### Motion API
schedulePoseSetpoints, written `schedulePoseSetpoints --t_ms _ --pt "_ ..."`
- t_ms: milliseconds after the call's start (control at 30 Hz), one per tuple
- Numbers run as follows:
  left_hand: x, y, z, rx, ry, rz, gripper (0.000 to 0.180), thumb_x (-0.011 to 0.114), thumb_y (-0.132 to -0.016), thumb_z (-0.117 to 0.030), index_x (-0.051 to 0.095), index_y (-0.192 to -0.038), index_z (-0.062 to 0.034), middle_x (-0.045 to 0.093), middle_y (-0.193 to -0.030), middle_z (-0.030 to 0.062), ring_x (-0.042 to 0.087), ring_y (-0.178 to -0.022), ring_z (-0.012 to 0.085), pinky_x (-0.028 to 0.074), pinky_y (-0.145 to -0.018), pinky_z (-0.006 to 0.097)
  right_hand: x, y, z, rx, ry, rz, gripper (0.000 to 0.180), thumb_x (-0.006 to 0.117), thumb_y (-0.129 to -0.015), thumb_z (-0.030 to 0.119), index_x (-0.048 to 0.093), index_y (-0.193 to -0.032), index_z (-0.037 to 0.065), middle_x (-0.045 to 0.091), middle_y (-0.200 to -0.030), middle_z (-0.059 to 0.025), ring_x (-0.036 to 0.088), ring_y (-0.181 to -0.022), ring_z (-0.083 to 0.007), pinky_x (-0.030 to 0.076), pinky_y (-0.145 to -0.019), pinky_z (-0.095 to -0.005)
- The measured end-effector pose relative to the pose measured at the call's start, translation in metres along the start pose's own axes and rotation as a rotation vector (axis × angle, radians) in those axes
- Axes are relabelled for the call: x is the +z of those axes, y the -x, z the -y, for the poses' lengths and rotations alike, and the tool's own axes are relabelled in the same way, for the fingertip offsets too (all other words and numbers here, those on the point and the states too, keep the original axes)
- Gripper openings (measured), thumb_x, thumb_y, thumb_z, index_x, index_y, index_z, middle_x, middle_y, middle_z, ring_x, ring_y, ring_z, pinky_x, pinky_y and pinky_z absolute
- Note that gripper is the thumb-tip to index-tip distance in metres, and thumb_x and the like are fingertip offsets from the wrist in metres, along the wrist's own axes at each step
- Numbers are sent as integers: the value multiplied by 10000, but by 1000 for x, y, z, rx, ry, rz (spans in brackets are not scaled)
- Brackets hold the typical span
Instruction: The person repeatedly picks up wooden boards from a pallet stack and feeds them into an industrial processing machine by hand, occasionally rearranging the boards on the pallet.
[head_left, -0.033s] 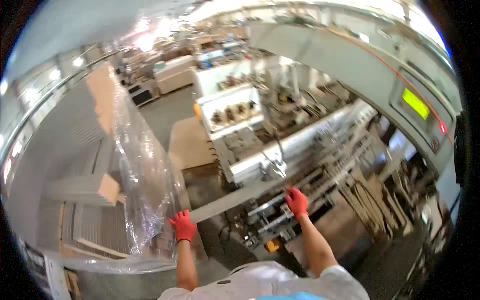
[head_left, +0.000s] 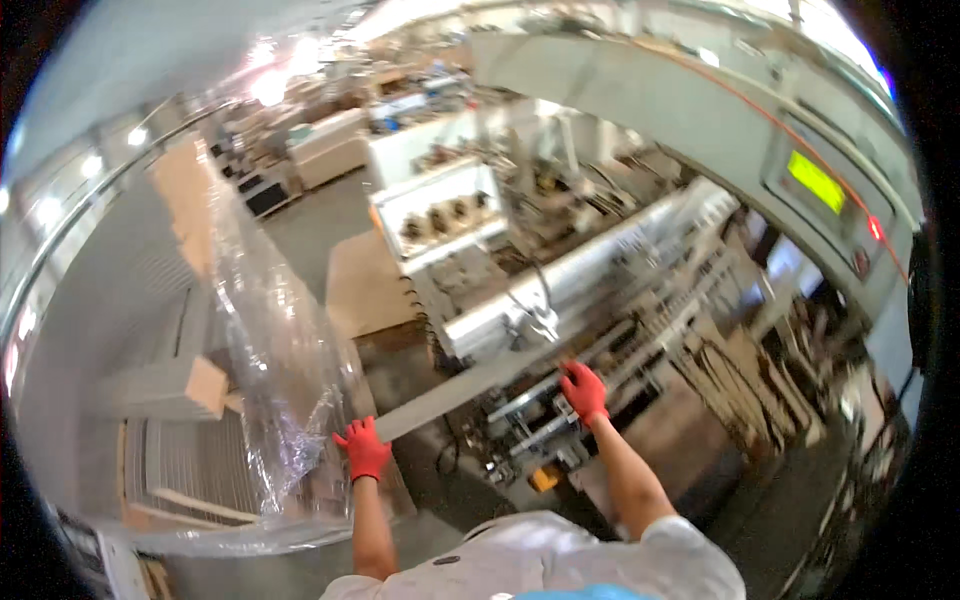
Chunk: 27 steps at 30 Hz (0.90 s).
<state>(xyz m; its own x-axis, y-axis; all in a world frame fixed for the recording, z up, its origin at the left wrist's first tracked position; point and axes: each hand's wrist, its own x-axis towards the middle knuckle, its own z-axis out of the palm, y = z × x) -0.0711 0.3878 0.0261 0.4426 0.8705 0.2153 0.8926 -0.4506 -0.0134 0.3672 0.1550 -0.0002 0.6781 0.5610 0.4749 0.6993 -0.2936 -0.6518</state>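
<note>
Board [head_left: 465, 388] set partly at machine [head_left: 590, 268]

Only its far end is laid there; the near end, met by the red-gloved left hand [head_left: 367, 450], is left outside, beside panels [head_left: 205, 465] enclosed in clear film [head_left: 270, 345]. Whether work on it is finished cannot be told. The right hand [head_left: 584, 391] is placed near the long edge. Left grip fingers are slightly spread, right ones bent; whether the board is pinched cannot be told. Brown parts [head_left: 437, 220] are lined up in a white box [head_left: 462, 242].

Beyond a tan panel [head_left: 368, 285], grey floor [head_left: 308, 215] reaches a pale block [head_left: 330, 150], bright lights [head_left: 269, 88] farther back.
</note>
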Motion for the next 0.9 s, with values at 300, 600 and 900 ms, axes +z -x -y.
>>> schedulePoseSetpoints --t_ms 300,600,900 --pt "-18 -28 -62 160 116 128 706 764 -687 -294 467 -1309 -144 582 -1205 138 518 -1184 363 268 -1057 638 7 39 45 241 -839 263 222 650 -903 174 666 -1068 27 699 -1020 -41 621 -923 -125 498 -823 -300" --pt "-44 41 -64 353 487 162 524 756 -650 -249 594 -1126 -99 663 -1027 170 621 -1013 375 455 -888 488 16 119 79 605 -1135 381 199 700 -908 147 655 -1069 39 656 -1016 -22 607 -953 -125 488 -863 -283" --pt "-174 166 -218 617 390 64 693 793 -707 -336 533 -1280 -45 628 -1127 180 607 -1020 377 470 -872 460 -88 120 85 1174 -1517 -81 716 800 -804 414 467 -1330 60 552 -1280 -89 560 -1076 -221 491 -880 -405"
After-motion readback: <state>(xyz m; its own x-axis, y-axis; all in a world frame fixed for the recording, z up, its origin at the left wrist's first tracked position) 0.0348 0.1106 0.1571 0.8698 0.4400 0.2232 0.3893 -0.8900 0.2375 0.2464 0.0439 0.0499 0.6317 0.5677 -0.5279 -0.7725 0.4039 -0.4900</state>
